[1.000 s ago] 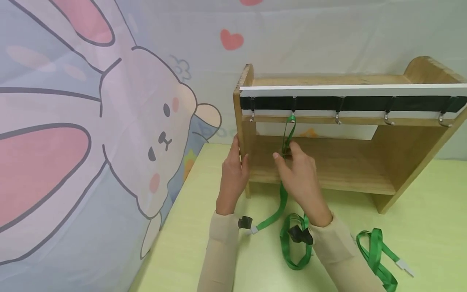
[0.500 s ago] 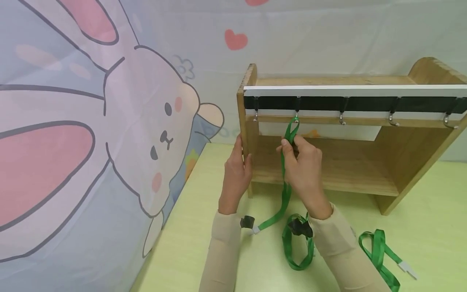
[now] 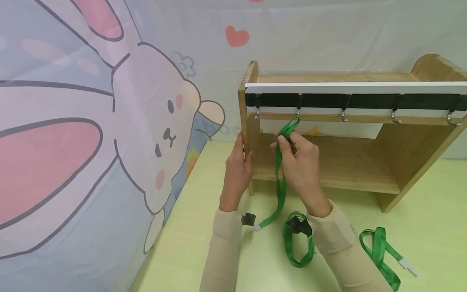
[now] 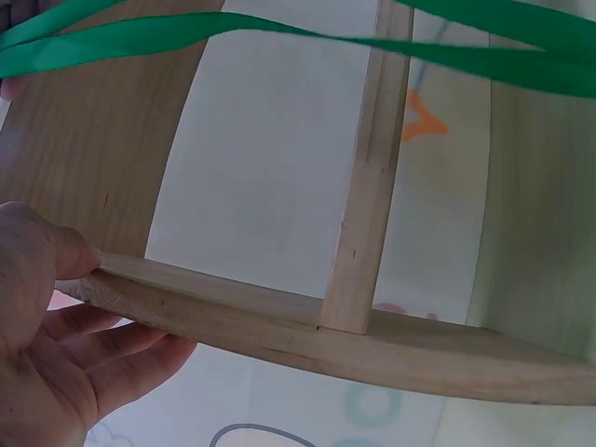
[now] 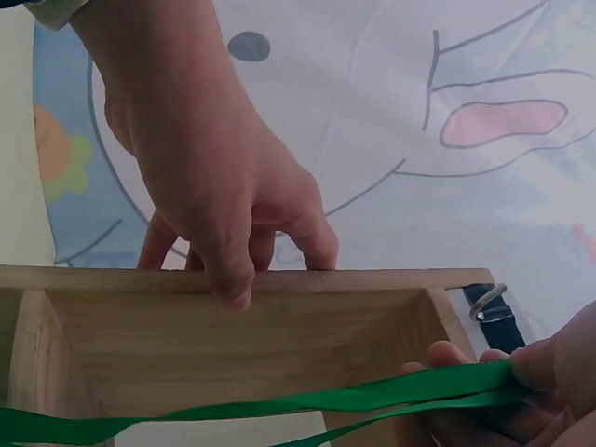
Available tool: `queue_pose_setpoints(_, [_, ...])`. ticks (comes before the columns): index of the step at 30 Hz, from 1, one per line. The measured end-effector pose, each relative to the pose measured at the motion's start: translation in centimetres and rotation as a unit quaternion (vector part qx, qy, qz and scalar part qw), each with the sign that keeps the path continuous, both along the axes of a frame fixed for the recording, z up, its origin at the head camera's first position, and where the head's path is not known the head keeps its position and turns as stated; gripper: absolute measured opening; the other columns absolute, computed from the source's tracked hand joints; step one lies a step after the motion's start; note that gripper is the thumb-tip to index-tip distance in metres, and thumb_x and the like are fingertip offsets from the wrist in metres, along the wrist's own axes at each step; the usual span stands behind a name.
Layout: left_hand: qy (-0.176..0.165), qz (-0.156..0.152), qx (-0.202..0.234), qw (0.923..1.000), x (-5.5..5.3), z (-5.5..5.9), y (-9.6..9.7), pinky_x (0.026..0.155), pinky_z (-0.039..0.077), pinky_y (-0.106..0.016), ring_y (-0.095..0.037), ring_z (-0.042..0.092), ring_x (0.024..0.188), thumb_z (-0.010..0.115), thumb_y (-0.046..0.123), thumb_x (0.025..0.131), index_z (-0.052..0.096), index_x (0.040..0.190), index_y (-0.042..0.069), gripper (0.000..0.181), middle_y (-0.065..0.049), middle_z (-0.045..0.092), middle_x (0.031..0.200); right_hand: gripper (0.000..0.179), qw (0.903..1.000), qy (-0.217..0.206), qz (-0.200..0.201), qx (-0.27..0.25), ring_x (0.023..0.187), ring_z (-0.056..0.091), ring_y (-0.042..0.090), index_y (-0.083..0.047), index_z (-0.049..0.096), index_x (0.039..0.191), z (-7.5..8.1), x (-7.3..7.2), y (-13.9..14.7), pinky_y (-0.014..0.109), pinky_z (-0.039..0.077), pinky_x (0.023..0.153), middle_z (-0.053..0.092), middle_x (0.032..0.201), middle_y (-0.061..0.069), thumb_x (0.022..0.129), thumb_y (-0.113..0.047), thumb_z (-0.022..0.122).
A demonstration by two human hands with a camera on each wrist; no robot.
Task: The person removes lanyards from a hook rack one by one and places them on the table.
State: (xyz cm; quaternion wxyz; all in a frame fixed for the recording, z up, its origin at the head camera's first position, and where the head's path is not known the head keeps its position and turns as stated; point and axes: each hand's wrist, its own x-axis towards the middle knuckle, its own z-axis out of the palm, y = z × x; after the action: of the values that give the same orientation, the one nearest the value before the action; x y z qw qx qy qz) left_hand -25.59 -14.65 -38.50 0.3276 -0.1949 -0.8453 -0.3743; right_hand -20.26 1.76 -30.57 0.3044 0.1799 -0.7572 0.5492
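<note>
In the head view my right hand (image 3: 300, 164) pinches a green lanyard (image 3: 280, 194) between thumb and fingers, just below its top loop. That loop reaches the tip of the second hook from the left (image 3: 298, 111). Below the hand the strap hangs down to the tabletop, ending in a white clip (image 3: 256, 228). My left hand (image 3: 238, 174) grips the left side panel (image 3: 245, 109) of a wooden shelf, with the thumb on the inner face and the fingers outside, as the left wrist view shows along the panel edge (image 4: 251, 331).
A black strip (image 3: 321, 100) with several metal hooks runs across the shelf's front. On the yellow-green tabletop (image 3: 182, 251) lie a coiled green lanyard (image 3: 299, 263), near my right sleeve, and a folded one (image 3: 379, 247) farther right. A rabbit-print cloth (image 3: 175, 162) covers the wall.
My right hand has gone from loosely spread beside the strap to pinching it, moving up toward the hook. The lanyard's loop has slanted left and gathered at the fingers. My left hand stays on the panel.
</note>
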Motion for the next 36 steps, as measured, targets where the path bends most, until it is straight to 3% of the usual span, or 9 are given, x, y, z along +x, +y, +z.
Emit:
queue_pose_setpoints(8, [0.001,0.002,-0.005,1.0,0.1,-0.1,0.2,0.091,0.057,-0.045,-0.04,0.062,0.117,0.055,-0.001,0.102,0.027,0.154,-0.007,0.059,-0.028,0.051,0.142,0.018,0.9999,0.013,0.005,-0.005,0.077,0.073,0.032,0.007,0.072,0.104,-0.2,0.7,0.0,0.013,0.046,0.059,0.073,0.082,0.018,0.103,-0.005,0.057])
queue_pose_setpoints(11, [-0.002,-0.003,-0.008,1.0,0.1,-0.2,0.2,0.094,0.056,-0.045,-0.04,0.061,0.118,0.054,0.0,0.103,0.025,0.154,-0.007,0.059,-0.028,0.05,0.143,0.019,0.9998,-0.011,0.018,-0.001,0.077,0.072,0.031,0.004,0.072,0.106,-0.7,1.1,-0.2,0.016,0.042,0.057,0.074,0.085,0.016,0.104,-0.007,0.057])
queue_pose_setpoints(14, [-0.001,-0.006,-0.007,1.0,0.2,-0.2,0.1,0.094,0.055,-0.045,-0.04,0.061,0.118,0.053,0.001,0.103,0.025,0.154,-0.008,0.059,-0.028,0.05,0.144,0.021,0.997,-0.054,0.051,-0.022,0.082,0.071,0.031,0.004,0.072,0.108,-1.3,1.2,-0.6,0.019,0.045,0.063,0.074,0.087,0.018,0.104,-0.008,0.056])
queue_pose_setpoints(23, [0.003,-0.007,-0.002,1.0,0.4,-0.2,-0.1,0.083,0.06,-0.043,-0.04,0.064,0.114,0.054,0.0,0.103,0.026,0.154,-0.007,0.059,-0.028,0.052,0.141,0.021,0.9717,-0.152,0.153,-0.097,0.092,0.07,0.024,0.006,0.068,0.111,-2.9,1.4,-1.7,0.033,0.055,0.086,0.073,0.09,0.022,0.105,-0.007,0.053])
queue_pose_setpoints(30, [0.004,-0.025,-0.001,0.9997,0.2,0.0,-0.1,0.084,0.06,-0.043,-0.037,0.064,0.114,0.052,0.004,0.105,0.025,0.156,-0.002,0.058,-0.025,0.054,0.138,0.023,0.954,-0.212,0.176,-0.118,0.099,0.07,0.032,0.008,0.065,0.116,-4.1,2.0,-2.1,0.044,0.051,0.094,0.074,0.094,0.019,0.106,-0.007,0.051])
queue_pose_setpoints(36, [0.011,-0.004,-0.006,0.9999,0.1,0.2,-0.2,0.083,0.06,-0.041,-0.039,0.064,0.116,0.054,0.001,0.103,0.028,0.153,-0.008,0.058,-0.027,0.053,0.14,0.023,0.9448,-0.241,0.172,-0.139,0.099,0.07,0.03,0.005,0.065,0.116,-5.0,2.4,-2.1,0.043,0.051,0.093,0.074,0.095,0.017,0.107,-0.009,0.05])
